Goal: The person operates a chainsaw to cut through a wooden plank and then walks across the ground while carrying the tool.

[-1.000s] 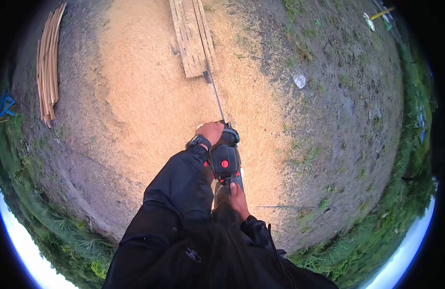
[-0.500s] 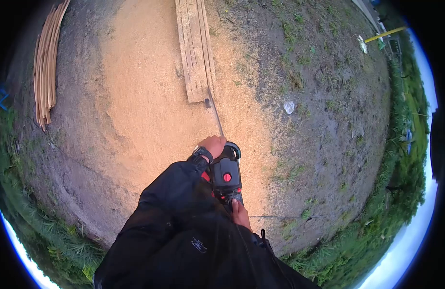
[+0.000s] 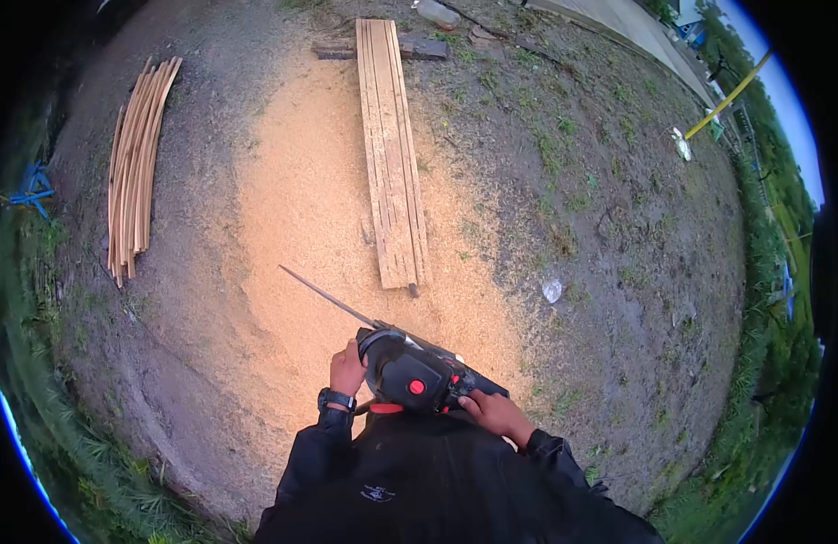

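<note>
A black chainsaw (image 3: 428, 367) with a red round cap is held close in front of my body, its bar slanting up and to the left over the sawdust. My left hand (image 3: 348, 370), with a watch at the wrist, is closed around the front handle. At the rear end, my right hand (image 3: 493, 412) grips the saw, its thumb on top; its other fingers are partly hidden. Beyond the saw lies a long stack of boards (image 3: 392, 172), with lengthwise cuts and sawdust on it. The bar is apart from the boards.
A dark timber (image 3: 423, 48) lies under the boards' far end. Thin wooden strips (image 3: 136, 181) are piled on the left. Orange sawdust (image 3: 292, 181) covers the ground around the boards. A clear plastic scrap (image 3: 552, 290) and a slanted yellow pole (image 3: 732, 95) are on the right.
The chainsaw has swung from pointing at the boards' near end to pointing up-left, away from them. More of the boards shows, and both hands have moved apart sideways with the saw.
</note>
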`<state>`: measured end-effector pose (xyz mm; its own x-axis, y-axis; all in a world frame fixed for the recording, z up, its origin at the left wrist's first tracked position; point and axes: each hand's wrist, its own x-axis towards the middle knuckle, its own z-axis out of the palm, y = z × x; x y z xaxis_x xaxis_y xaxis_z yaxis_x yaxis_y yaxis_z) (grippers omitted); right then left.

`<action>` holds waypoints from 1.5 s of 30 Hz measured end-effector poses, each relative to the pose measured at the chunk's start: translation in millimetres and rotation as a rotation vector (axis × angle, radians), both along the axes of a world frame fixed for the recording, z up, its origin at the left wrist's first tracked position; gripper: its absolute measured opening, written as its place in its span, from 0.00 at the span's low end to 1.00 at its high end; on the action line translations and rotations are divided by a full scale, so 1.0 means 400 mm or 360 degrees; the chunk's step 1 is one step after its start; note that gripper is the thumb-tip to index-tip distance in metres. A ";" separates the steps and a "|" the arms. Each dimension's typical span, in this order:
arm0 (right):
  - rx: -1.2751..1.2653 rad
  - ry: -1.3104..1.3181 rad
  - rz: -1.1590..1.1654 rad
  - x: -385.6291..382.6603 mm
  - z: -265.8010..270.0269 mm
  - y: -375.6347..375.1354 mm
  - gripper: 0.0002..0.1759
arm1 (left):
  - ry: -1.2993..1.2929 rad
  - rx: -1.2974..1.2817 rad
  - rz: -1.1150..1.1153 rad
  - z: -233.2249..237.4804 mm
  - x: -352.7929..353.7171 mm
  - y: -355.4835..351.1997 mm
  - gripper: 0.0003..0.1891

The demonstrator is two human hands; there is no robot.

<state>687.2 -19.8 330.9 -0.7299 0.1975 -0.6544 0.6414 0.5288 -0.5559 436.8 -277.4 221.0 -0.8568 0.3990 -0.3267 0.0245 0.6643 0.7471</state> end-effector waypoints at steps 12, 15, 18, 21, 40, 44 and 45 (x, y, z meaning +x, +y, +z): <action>0.0068 -0.0037 0.1012 -0.418 0.029 -0.103 0.35 | -0.0920 0.0333 0.1617 0.107 -0.030 -0.298 0.31; 0.0084 -0.0139 0.1125 -0.499 0.023 -0.125 0.35 | -0.0883 0.0438 0.1748 0.100 -0.014 -0.337 0.31; 0.0085 -0.0092 0.1191 -0.501 -0.004 -0.126 0.35 | -0.0811 0.0466 0.1685 0.052 -0.016 -0.362 0.30; 0.0072 -0.0049 0.1207 -0.518 0.003 -0.144 0.35 | -0.0909 0.0457 0.1782 0.062 0.032 -0.370 0.29; 0.0155 -0.0215 0.1110 -0.458 0.094 -0.112 0.37 | -0.0980 0.0522 0.1652 0.079 0.025 -0.315 0.27; 0.0160 -0.0120 0.1151 -0.441 0.072 -0.109 0.37 | -0.0908 0.0544 0.1610 0.048 0.041 -0.334 0.27; 0.0147 -0.0125 0.1146 -0.434 0.068 -0.112 0.37 | -0.0846 0.0557 0.1571 0.055 0.047 -0.334 0.26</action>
<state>513.7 -64.5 358.2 -0.6510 -0.2570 -0.7142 0.1532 0.8770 -0.4553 455.7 -411.1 243.1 -0.6336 -0.2232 -0.7408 -0.7564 -0.0228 0.6538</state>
